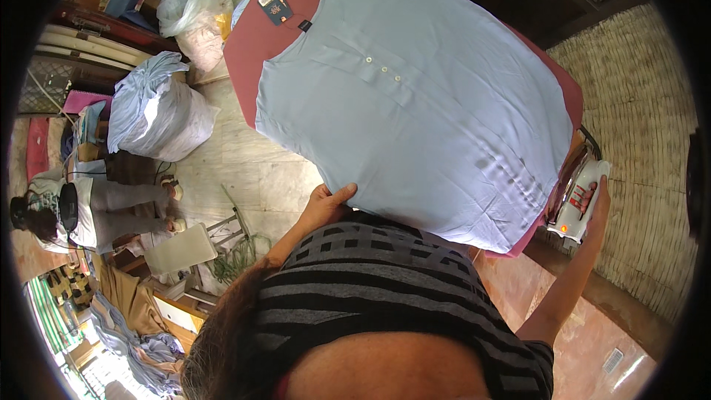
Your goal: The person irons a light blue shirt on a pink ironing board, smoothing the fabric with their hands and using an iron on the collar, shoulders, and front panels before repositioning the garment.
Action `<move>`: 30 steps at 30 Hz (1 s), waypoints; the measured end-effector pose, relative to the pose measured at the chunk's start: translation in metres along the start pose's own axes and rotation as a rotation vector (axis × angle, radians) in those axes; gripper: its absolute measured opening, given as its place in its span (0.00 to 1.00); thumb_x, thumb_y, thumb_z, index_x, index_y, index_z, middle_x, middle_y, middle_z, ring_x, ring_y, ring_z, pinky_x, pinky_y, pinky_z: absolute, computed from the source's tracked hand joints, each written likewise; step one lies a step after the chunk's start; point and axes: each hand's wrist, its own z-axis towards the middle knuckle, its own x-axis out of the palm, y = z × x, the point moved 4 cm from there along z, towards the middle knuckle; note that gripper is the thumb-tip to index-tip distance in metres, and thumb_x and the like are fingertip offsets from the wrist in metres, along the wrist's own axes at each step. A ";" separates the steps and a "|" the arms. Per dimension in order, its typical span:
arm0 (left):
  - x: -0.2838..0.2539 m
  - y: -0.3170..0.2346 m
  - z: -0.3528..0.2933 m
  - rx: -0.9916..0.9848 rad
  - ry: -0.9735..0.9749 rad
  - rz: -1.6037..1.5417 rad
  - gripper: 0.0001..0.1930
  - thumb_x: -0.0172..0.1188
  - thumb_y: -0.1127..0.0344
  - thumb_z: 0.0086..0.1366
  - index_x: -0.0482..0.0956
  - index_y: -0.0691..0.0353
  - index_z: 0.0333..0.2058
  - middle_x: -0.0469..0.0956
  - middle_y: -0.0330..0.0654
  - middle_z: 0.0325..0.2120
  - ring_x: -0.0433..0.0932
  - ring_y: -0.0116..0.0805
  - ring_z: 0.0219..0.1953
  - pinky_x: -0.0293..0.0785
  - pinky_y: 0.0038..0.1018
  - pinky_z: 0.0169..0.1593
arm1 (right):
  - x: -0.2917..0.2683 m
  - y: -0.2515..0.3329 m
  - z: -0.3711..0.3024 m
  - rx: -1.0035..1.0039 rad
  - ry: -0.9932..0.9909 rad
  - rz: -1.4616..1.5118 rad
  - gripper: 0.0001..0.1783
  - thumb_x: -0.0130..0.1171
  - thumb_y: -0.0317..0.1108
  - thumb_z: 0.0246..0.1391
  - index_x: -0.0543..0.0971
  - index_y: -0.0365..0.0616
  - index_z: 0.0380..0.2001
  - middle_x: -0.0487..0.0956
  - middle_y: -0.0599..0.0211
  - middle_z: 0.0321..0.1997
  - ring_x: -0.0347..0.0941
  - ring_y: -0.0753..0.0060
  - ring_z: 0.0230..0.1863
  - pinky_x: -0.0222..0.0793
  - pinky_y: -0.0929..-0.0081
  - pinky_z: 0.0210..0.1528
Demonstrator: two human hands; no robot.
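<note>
A light blue sleeveless blouse [415,111] with a few white buttons lies spread over a dark red ironing board [243,74]. Dark tags hang at its neckline. My left hand [328,206] pinches the near edge of the blouse, thumb on top of the cloth. At the board's right end, my right hand [598,204] is wrapped round the handle of a white clothes iron [570,211] with a small orange light glowing on it. The iron is beside the blouse's hem, off the cloth. Creases show in the cloth near that hem.
Stuffed plastic bags [167,115] stand on the floor at left. Below them, a person [111,215] is near a small folding chair [181,252]. Piled clothes [133,333] lie at lower left. A woven mat-like surface [637,104] extends along the right.
</note>
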 end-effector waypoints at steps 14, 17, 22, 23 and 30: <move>0.027 -0.213 0.109 1.356 -0.303 1.360 0.10 0.63 0.68 0.61 0.78 0.66 0.39 0.76 0.49 0.35 0.75 0.48 0.40 0.71 0.37 0.44 | 0.011 0.004 -0.013 -0.012 -0.056 -0.005 0.25 0.49 0.60 0.64 0.71 0.50 0.27 0.64 0.78 0.13 0.57 0.82 0.11 0.62 0.79 0.15; 0.018 -0.223 0.142 1.271 -0.337 1.435 0.11 0.64 0.68 0.60 0.79 0.66 0.39 0.76 0.48 0.35 0.75 0.49 0.40 0.71 0.38 0.43 | 0.009 0.001 -0.012 -0.022 -0.067 -0.017 0.25 0.49 0.60 0.63 0.70 0.50 0.26 0.64 0.78 0.14 0.57 0.82 0.11 0.64 0.78 0.15; 0.015 -0.227 0.155 1.232 -0.251 1.334 0.07 0.64 0.70 0.58 0.76 0.65 0.33 0.74 0.46 0.30 0.73 0.47 0.35 0.69 0.39 0.40 | 0.000 -0.002 -0.006 -0.037 -0.091 -0.028 0.24 0.50 0.60 0.63 0.70 0.50 0.26 0.64 0.78 0.14 0.58 0.82 0.11 0.62 0.78 0.14; 0.016 -0.230 0.155 1.219 -0.241 1.320 0.07 0.64 0.70 0.58 0.76 0.65 0.32 0.74 0.46 0.29 0.73 0.47 0.34 0.69 0.39 0.39 | 0.003 -0.002 -0.006 -0.049 -0.094 -0.034 0.24 0.50 0.60 0.63 0.70 0.50 0.26 0.64 0.78 0.14 0.59 0.82 0.11 0.62 0.77 0.14; 0.021 -0.243 0.169 1.219 -0.195 1.243 0.06 0.62 0.71 0.62 0.75 0.65 0.34 0.74 0.46 0.28 0.73 0.41 0.32 0.70 0.33 0.36 | 0.002 -0.002 -0.006 -0.052 -0.070 -0.047 0.24 0.49 0.59 0.64 0.70 0.50 0.26 0.64 0.77 0.14 0.58 0.82 0.12 0.58 0.80 0.15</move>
